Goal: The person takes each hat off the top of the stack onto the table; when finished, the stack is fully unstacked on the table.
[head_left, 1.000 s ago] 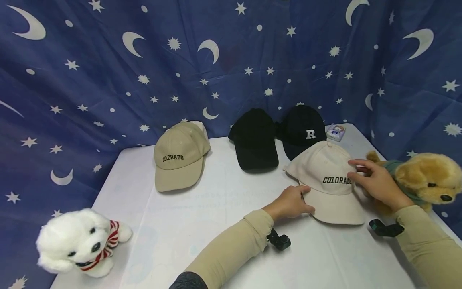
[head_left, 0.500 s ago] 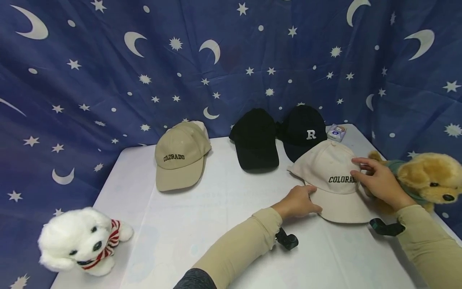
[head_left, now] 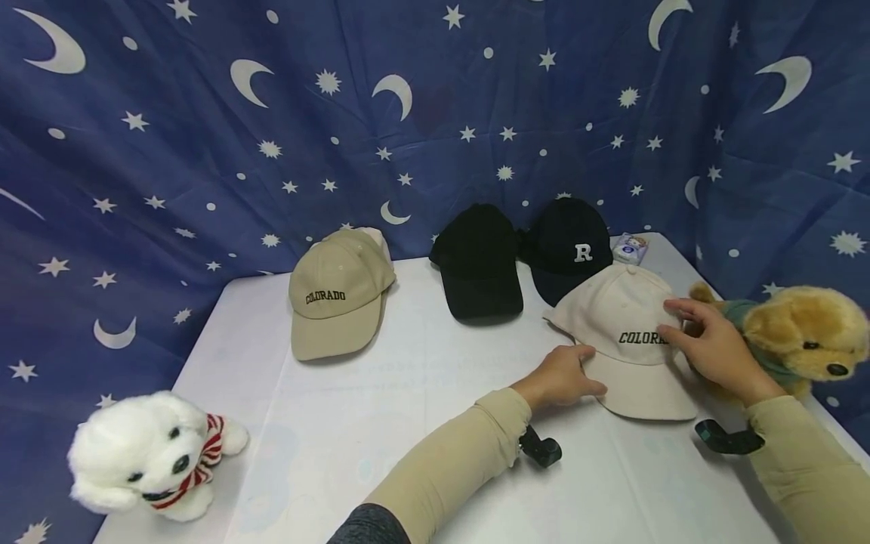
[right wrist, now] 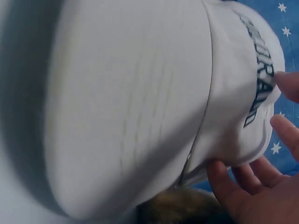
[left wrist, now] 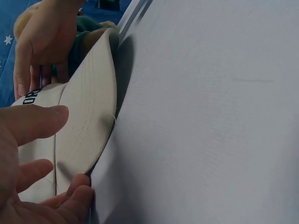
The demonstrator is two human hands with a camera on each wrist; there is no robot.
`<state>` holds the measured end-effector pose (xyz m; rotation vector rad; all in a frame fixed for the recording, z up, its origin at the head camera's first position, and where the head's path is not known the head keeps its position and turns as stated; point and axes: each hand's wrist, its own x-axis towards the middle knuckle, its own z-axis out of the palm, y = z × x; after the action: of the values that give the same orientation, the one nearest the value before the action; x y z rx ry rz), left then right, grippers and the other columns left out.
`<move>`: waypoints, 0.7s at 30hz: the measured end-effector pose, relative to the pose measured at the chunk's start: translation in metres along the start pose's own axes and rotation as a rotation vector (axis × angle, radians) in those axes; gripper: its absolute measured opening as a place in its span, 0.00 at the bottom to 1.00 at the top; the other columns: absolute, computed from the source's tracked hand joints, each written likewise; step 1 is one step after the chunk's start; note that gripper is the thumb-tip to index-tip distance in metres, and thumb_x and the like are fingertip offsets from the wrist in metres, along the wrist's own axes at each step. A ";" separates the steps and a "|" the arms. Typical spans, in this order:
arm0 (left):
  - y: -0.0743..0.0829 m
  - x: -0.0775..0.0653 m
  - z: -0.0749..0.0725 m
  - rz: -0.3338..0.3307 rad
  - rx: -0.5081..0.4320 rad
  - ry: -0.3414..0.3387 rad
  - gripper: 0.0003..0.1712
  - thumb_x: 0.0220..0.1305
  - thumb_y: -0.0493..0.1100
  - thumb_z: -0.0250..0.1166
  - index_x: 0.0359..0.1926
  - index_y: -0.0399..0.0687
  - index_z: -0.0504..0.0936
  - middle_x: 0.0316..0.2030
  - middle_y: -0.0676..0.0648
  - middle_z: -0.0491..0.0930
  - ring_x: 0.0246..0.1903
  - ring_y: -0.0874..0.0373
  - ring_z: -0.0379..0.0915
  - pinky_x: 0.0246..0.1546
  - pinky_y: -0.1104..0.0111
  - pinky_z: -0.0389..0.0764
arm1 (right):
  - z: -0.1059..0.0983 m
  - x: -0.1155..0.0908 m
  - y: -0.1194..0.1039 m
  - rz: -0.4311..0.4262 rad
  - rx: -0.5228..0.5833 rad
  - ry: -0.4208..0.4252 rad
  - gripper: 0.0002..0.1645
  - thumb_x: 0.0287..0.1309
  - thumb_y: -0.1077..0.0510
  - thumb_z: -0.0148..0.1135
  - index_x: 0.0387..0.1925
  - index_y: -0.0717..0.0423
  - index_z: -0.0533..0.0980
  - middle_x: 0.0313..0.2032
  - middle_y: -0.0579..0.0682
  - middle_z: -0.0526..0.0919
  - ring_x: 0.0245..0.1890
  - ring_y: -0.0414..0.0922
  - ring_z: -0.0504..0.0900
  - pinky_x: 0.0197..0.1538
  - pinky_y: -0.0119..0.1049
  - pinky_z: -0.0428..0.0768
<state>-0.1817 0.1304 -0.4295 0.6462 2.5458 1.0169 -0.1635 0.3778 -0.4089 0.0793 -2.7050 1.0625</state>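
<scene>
Near the right edge of the white tabletop (head_left: pixel 421 446), I have the off-white cloth cap with black lettering (head_left: pixel 628 344) between the hands I watch from afar: the left hand (head_left: pixel 560 375) grips the brim's side, the right hand (head_left: pixel 722 349) the crown's side. I judge that light, matched pressure best spares the crown's shape and avoids nudging the tan plush dog (head_left: pixel 809 325) alongside.

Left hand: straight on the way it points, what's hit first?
The cream cap, at the left side of its brim. The left hand appears to hold that edge, so likely no free gap ahead, though depth under the brim is unclear.
</scene>
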 end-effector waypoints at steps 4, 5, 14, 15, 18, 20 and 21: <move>-0.001 0.002 0.000 0.015 -0.011 0.005 0.38 0.54 0.46 0.77 0.66 0.46 0.76 0.55 0.53 0.81 0.57 0.67 0.72 0.57 0.80 0.65 | 0.003 -0.001 -0.001 0.003 0.031 -0.018 0.35 0.67 0.54 0.64 0.65 0.73 0.66 0.69 0.77 0.55 0.69 0.72 0.55 0.68 0.64 0.55; -0.002 0.003 0.000 0.014 -0.028 0.007 0.38 0.54 0.45 0.77 0.66 0.46 0.76 0.51 0.53 0.82 0.53 0.67 0.74 0.54 0.80 0.67 | 0.003 -0.001 -0.001 0.007 0.035 -0.022 0.36 0.67 0.54 0.64 0.65 0.73 0.65 0.70 0.78 0.52 0.69 0.75 0.50 0.65 0.72 0.50; -0.011 -0.001 0.000 -0.025 -0.244 0.014 0.38 0.54 0.44 0.76 0.66 0.49 0.74 0.37 0.55 0.75 0.37 0.67 0.70 0.42 0.76 0.73 | 0.005 -0.006 -0.009 0.004 0.068 -0.028 0.37 0.68 0.55 0.64 0.69 0.72 0.63 0.75 0.71 0.46 0.67 0.74 0.57 0.69 0.46 0.62; -0.012 -0.003 -0.002 -0.028 -0.262 0.015 0.38 0.54 0.44 0.76 0.66 0.50 0.74 0.39 0.55 0.77 0.39 0.67 0.71 0.44 0.76 0.73 | 0.005 -0.006 -0.009 -0.007 0.066 -0.019 0.37 0.67 0.55 0.64 0.69 0.71 0.63 0.75 0.71 0.47 0.66 0.73 0.59 0.68 0.37 0.63; -0.017 -0.007 -0.007 -0.039 -0.340 0.019 0.37 0.55 0.44 0.76 0.66 0.52 0.74 0.51 0.54 0.79 0.48 0.68 0.74 0.47 0.75 0.75 | 0.007 -0.008 -0.011 -0.044 0.054 0.014 0.36 0.66 0.57 0.65 0.68 0.70 0.64 0.73 0.71 0.52 0.56 0.64 0.68 0.55 0.24 0.64; -0.021 -0.010 -0.013 -0.043 -0.406 0.031 0.37 0.55 0.43 0.76 0.66 0.52 0.74 0.58 0.52 0.77 0.53 0.66 0.75 0.46 0.74 0.76 | 0.008 -0.010 -0.012 -0.064 0.031 0.034 0.36 0.65 0.58 0.66 0.69 0.70 0.64 0.72 0.71 0.55 0.48 0.59 0.68 0.45 0.24 0.61; -0.024 -0.012 -0.017 -0.044 -0.435 0.037 0.37 0.56 0.42 0.76 0.67 0.52 0.74 0.61 0.51 0.76 0.55 0.65 0.75 0.46 0.74 0.77 | 0.008 -0.011 -0.012 -0.076 0.031 0.042 0.36 0.65 0.58 0.66 0.69 0.70 0.64 0.71 0.71 0.56 0.47 0.59 0.67 0.45 0.24 0.61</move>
<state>-0.1861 0.0992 -0.4328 0.4474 2.2434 1.5131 -0.1528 0.3632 -0.4091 0.1618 -2.6266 1.0723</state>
